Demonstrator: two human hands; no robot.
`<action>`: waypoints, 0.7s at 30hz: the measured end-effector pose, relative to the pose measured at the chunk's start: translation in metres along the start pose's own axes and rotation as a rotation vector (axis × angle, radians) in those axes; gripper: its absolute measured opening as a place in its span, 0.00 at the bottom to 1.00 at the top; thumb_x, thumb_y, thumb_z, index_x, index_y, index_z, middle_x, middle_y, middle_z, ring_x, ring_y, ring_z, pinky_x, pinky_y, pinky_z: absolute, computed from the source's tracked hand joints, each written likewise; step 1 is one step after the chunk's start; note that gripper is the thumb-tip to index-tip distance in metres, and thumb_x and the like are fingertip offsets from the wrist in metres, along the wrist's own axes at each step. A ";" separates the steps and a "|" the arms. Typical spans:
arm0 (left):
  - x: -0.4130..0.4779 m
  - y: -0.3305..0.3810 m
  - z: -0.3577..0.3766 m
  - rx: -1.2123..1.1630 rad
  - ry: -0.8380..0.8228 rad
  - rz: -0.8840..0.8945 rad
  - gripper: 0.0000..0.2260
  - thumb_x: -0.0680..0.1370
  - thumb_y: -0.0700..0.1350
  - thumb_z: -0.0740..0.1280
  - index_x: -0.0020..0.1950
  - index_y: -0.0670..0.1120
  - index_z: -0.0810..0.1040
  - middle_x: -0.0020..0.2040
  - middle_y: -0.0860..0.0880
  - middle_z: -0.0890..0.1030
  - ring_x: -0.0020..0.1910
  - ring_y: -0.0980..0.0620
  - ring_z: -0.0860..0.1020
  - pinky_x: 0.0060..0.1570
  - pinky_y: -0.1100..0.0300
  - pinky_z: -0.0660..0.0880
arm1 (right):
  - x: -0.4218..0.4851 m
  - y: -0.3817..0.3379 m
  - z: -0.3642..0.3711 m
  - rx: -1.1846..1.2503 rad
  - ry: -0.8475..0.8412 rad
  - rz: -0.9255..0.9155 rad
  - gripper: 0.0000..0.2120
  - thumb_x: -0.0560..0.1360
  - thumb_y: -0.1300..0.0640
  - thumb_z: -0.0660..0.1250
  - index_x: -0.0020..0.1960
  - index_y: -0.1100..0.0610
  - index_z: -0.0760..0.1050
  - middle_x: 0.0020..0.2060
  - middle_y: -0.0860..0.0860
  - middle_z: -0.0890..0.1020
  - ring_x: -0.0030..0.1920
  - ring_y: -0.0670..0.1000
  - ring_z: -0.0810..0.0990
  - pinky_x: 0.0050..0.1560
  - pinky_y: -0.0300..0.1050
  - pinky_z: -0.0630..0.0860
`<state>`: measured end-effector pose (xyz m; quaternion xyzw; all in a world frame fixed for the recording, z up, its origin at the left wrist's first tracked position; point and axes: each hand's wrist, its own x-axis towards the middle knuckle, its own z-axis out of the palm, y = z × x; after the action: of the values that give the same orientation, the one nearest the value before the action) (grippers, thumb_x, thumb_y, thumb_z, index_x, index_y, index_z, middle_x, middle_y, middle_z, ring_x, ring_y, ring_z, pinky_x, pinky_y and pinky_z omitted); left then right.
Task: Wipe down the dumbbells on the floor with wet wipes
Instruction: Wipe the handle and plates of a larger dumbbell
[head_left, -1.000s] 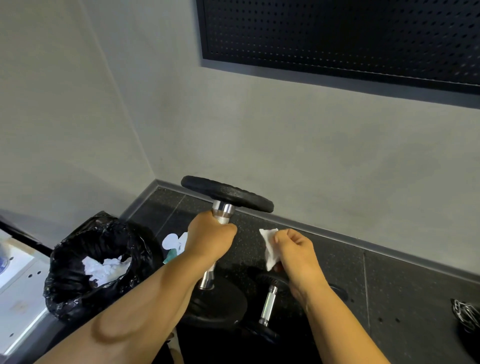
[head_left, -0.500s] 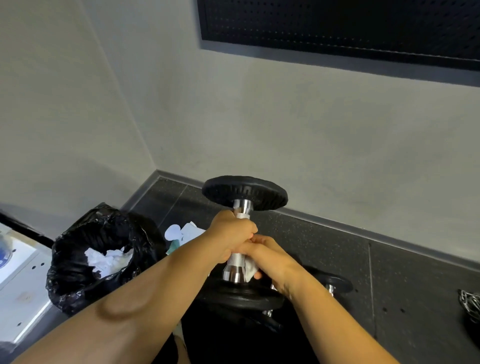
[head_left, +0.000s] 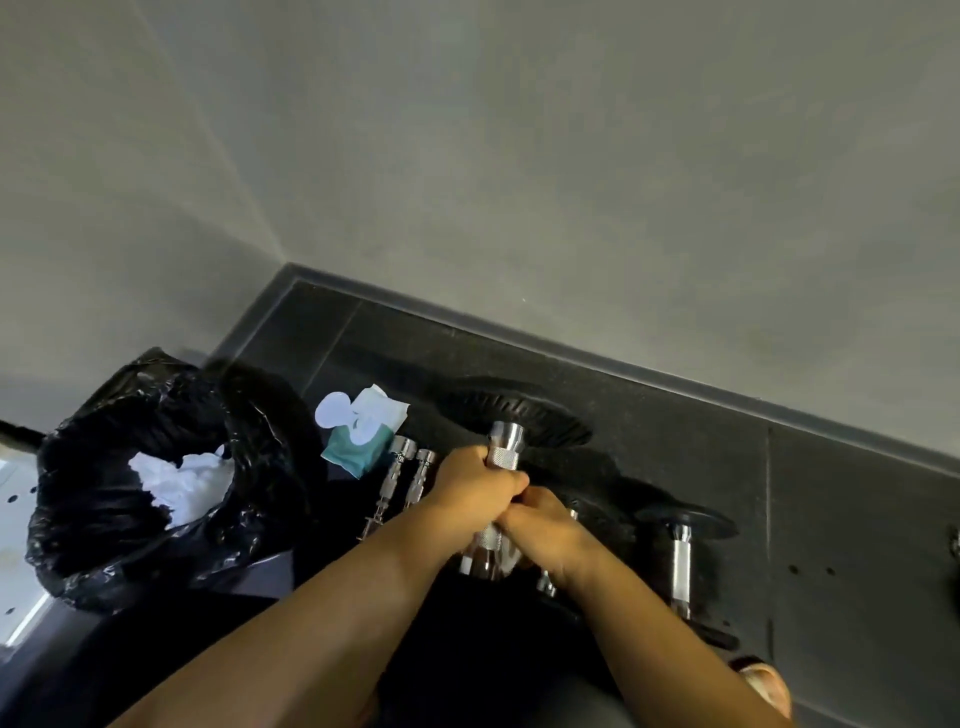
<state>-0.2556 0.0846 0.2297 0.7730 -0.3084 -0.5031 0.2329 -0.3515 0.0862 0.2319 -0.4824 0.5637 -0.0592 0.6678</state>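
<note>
Two hands were clenched on the dumbbell just right of the black bin bag: the left hand bare on its steel handle, the right hand wrapping a wipe lower.

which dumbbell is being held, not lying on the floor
The middle dumbbell: the left hand and the right hand both grip its chrome handle. The right dumbbell lies untouched on the floor.
</note>
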 end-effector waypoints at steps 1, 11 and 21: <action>0.010 -0.007 0.003 0.013 0.000 -0.010 0.14 0.74 0.43 0.71 0.59 0.43 0.79 0.53 0.44 0.82 0.49 0.49 0.79 0.49 0.61 0.72 | 0.010 0.005 0.001 -0.002 0.008 0.005 0.10 0.76 0.62 0.61 0.39 0.58 0.77 0.29 0.49 0.79 0.27 0.43 0.76 0.25 0.32 0.71; 0.099 -0.071 0.031 0.037 -0.085 -0.099 0.12 0.74 0.43 0.71 0.56 0.40 0.80 0.52 0.42 0.82 0.50 0.48 0.80 0.52 0.57 0.76 | 0.104 0.061 0.019 0.059 0.038 0.175 0.12 0.76 0.64 0.62 0.36 0.55 0.74 0.31 0.51 0.78 0.24 0.41 0.77 0.23 0.31 0.70; 0.170 -0.116 0.043 0.004 -0.164 -0.166 0.14 0.75 0.41 0.70 0.58 0.38 0.77 0.50 0.44 0.80 0.46 0.50 0.77 0.44 0.62 0.74 | 0.187 0.098 0.031 -0.081 0.041 0.287 0.13 0.77 0.61 0.61 0.58 0.66 0.76 0.41 0.57 0.80 0.37 0.50 0.77 0.37 0.41 0.73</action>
<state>-0.2157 0.0427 0.0273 0.7526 -0.2622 -0.5817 0.1628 -0.3051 0.0393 0.0293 -0.4223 0.6423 0.0500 0.6377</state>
